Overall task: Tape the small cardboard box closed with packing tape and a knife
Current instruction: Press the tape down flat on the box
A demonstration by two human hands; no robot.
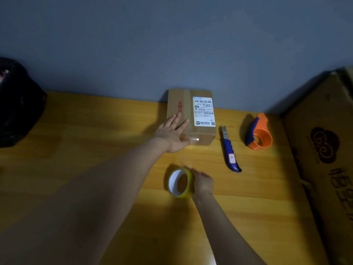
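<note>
Taping under way: left hand [172, 133] flat, fingers spread, on box [198, 115]; right hand [203, 183] grips roll [179, 183] at 6 o'clock. Knife [230, 150] at 4 o'clock, unused; cut pending.

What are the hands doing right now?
Left hand: open, flat on the small cardboard box, holding nothing.
Right hand: closed on the tape roll, upright on the table.

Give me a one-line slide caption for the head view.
Left hand flat on the small cardboard box, right hand gripping the tape roll; utility knife lies untouched.
</note>
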